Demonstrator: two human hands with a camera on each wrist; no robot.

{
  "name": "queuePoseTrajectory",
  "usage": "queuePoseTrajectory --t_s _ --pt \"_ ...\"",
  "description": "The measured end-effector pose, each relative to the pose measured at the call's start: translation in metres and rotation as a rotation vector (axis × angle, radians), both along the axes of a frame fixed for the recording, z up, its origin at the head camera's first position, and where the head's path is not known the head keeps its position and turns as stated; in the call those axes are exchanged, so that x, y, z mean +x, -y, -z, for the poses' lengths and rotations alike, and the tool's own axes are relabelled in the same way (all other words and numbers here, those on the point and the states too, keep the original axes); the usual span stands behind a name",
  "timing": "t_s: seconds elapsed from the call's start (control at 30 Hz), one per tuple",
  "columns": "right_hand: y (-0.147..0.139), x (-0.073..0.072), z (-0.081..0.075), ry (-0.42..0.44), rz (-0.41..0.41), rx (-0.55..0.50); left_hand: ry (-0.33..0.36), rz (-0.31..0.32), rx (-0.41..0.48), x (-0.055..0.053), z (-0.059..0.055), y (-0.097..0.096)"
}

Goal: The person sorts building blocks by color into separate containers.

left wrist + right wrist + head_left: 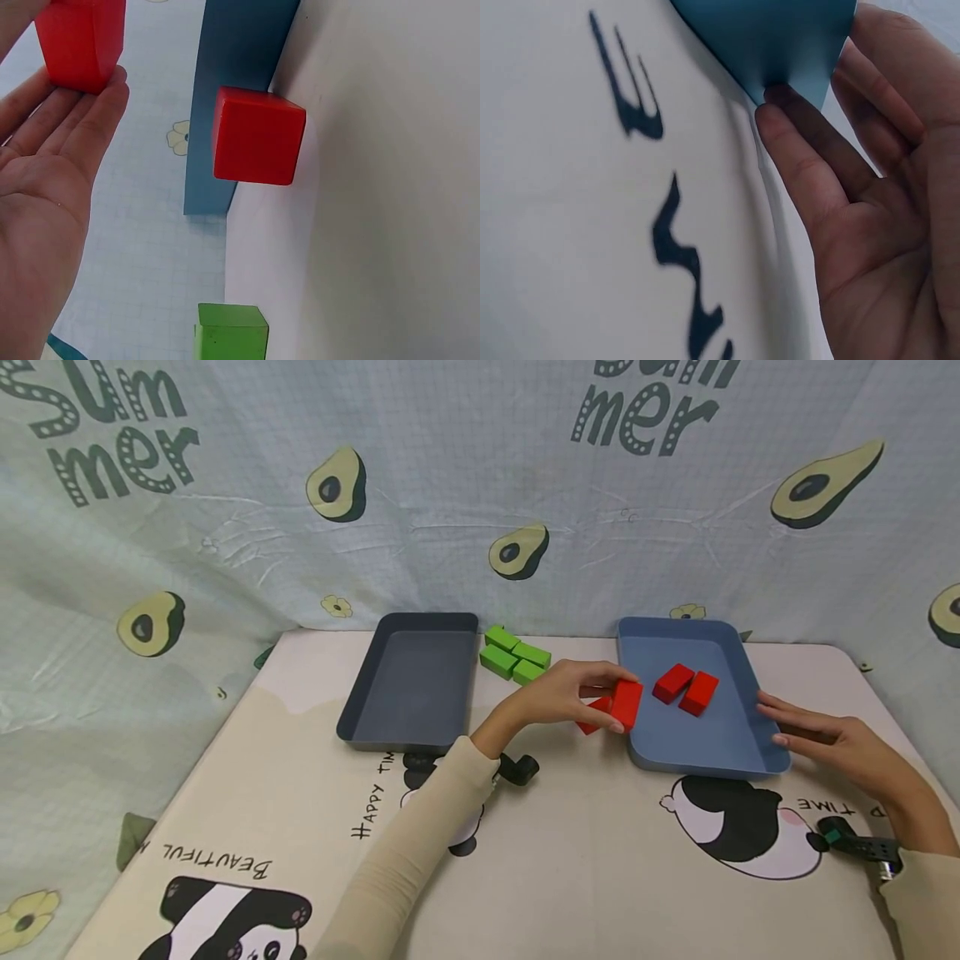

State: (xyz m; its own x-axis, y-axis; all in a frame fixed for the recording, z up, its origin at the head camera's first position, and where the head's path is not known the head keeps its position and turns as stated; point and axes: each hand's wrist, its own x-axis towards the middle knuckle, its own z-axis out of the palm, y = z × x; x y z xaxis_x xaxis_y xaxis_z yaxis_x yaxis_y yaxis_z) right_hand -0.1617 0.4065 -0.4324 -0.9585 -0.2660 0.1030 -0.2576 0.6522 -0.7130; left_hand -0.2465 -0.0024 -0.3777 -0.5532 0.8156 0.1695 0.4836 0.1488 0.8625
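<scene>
The left hand (pixel 558 693) pinches a red block (pixel 626 704) between thumb and fingers, beside the left rim of the blue tray (pixel 678 747). In the left wrist view the held block (pixel 84 49) rests against the fingertips. Another red block (pixel 595 717) is partly hidden behind that hand, on the table left of the tray. Inside the tray lie two red blocks, one on the left (pixel 673 682) and one on the right (pixel 699 693). With fingers extended, the right hand (pixel 847 747) touches the tray's outer right wall; the right wrist view shows fingertips on this wall (pixel 787 45).
Several green blocks (pixel 498 661) sit grouped near the table's back edge. To their left stands a dark grey tray (pixel 408 693) with nothing in it. A patterned cloth (pixel 420 568) hangs behind the table (pixel 562 860), whose cover has panda drawings.
</scene>
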Motion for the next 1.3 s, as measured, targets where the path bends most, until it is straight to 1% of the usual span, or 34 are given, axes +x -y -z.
queuePoseTrajectory --t_s 0.17,0.27,0.37,0.53,0.73,0.93,1.3 --pt "0.000 -0.001 -0.002 0.000 -0.022 -0.004 0.006 0.011 0.018 0.000 0.000 0.000" --pt "0.000 -0.001 -0.003 0.013 -0.008 -0.008 0.009 0.020 0.026 0.000 0.000 -0.001" --pt "0.000 0.000 -0.004 0.021 0.001 -0.001 0.016 0.020 0.016 0.000 -0.001 -0.002" --pt "-0.001 0.001 -0.004 0.033 0.017 0.016 0.011 0.024 0.015 0.000 -0.002 -0.004" --pt "0.000 0.001 -0.003 0.021 0.008 -0.009 0.002 0.029 0.014 0.002 -0.005 -0.006" --pt "0.002 0.001 -0.002 0.017 0.010 -0.010 -0.009 0.035 0.018 0.003 -0.007 -0.010" --pt "0.000 0.002 0.001 0.082 0.066 0.029 0.009 0.028 0.013 0.004 -0.007 -0.017"
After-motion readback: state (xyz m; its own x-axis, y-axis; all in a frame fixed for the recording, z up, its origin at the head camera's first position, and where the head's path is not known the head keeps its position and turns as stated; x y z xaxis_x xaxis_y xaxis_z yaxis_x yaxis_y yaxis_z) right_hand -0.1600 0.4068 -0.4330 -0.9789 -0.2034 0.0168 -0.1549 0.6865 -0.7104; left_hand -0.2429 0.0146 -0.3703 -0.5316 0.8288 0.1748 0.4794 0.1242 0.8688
